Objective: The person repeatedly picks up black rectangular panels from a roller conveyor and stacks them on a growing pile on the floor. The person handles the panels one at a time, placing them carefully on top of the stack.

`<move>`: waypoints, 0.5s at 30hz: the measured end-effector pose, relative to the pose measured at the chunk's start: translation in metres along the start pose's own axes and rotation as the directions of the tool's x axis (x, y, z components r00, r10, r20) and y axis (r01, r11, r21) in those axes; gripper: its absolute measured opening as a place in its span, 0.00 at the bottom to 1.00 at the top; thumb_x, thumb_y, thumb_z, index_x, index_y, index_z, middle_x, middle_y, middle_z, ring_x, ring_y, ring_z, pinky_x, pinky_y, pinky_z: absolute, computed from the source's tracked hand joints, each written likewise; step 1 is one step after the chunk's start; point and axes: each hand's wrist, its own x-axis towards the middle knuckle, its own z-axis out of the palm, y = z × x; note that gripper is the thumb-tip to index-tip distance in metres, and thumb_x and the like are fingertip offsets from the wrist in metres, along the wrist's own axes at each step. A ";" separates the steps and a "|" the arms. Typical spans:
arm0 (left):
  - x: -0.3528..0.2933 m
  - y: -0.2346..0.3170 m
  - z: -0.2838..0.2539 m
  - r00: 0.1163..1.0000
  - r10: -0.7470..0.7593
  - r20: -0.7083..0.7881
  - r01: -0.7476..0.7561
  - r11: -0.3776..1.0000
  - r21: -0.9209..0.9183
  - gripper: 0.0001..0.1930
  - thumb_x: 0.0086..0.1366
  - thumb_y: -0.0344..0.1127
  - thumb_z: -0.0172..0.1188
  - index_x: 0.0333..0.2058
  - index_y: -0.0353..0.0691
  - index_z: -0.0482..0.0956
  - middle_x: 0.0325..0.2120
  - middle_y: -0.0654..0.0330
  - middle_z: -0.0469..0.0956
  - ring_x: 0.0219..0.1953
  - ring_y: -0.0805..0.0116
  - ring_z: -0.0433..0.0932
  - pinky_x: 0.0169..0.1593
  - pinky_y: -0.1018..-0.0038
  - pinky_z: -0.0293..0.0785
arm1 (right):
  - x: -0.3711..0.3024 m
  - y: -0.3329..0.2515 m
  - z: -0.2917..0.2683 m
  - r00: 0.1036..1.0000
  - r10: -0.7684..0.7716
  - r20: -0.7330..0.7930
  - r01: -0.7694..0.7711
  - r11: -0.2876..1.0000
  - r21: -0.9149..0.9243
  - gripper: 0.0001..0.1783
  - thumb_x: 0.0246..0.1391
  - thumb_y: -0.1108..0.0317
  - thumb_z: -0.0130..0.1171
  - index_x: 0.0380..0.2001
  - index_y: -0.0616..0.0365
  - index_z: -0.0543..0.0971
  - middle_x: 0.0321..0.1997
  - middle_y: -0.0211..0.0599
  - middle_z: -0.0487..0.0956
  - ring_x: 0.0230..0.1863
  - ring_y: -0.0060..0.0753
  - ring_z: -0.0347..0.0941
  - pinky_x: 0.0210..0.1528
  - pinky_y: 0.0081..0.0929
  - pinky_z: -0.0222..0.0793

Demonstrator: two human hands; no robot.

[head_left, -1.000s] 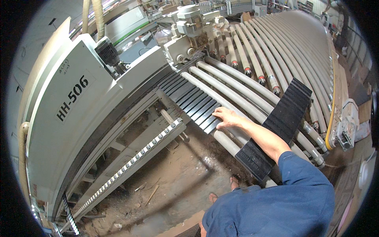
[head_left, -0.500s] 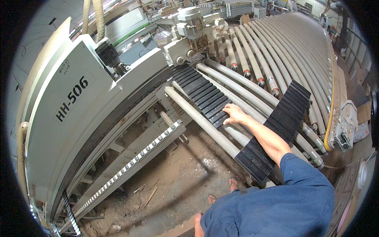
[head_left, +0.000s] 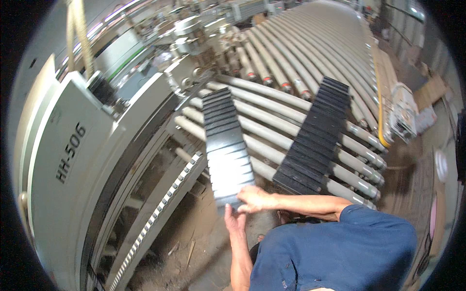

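A long black ribbed panel (head_left: 224, 126) lies lengthwise over the grey rollers, its near end out past the last roller and bright with glare. My right hand (head_left: 255, 199) is closed on the near right corner of this panel. Just below the same end, my left hand (head_left: 235, 220) reaches up with fingers apart, the tips at or touching the panel's edge; blur hides the exact contact. To the right, a second black ribbed panel (head_left: 315, 138) rests slantwise across the rollers, with neither hand on it.
Grey conveyor rollers (head_left: 264, 102) run beneath both panels, and more rollers (head_left: 320, 43) stretch to the back. On the left stands a large pale machine (head_left: 63, 131) with a toothed white rail (head_left: 155, 223) beside it. A motor unit (head_left: 403, 111) sits at the right.
The left panel has been drawn toward me and turned more upright in view. My right hand has come nearer with it, and my left hand has risen to its end. The view has shifted.
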 end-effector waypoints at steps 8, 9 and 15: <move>-0.084 0.011 0.062 0.952 0.286 0.112 -0.306 0.856 0.417 0.26 0.59 0.25 0.60 0.57 0.32 0.68 0.53 0.52 0.73 0.53 0.59 0.74 0.60 0.61 0.70 | -0.026 -0.024 -0.047 0.864 0.359 -0.352 -0.147 0.851 0.504 0.33 0.50 0.47 0.66 0.48 0.65 0.77 0.46 0.52 0.80 0.47 0.47 0.77 0.49 0.37 0.73; -0.100 0.012 0.098 0.866 0.376 0.329 -0.497 0.710 0.499 0.24 0.58 0.25 0.61 0.54 0.30 0.71 0.50 0.54 0.75 0.49 0.61 0.76 0.55 0.65 0.73 | -0.022 -0.019 -0.059 0.801 0.426 -0.420 -0.167 0.833 0.527 0.34 0.51 0.44 0.65 0.48 0.66 0.77 0.47 0.51 0.80 0.46 0.45 0.78 0.49 0.36 0.73; -0.124 -0.001 0.137 0.636 0.335 0.695 -0.737 -0.001 0.676 0.23 0.52 0.18 0.56 0.50 0.28 0.76 0.44 0.48 0.81 0.40 0.62 0.81 0.47 0.71 0.75 | 0.002 0.022 -0.144 0.866 0.499 -0.024 0.073 -0.078 0.994 0.35 0.49 0.37 0.66 0.47 0.55 0.77 0.44 0.36 0.80 0.45 0.32 0.75 0.48 0.36 0.72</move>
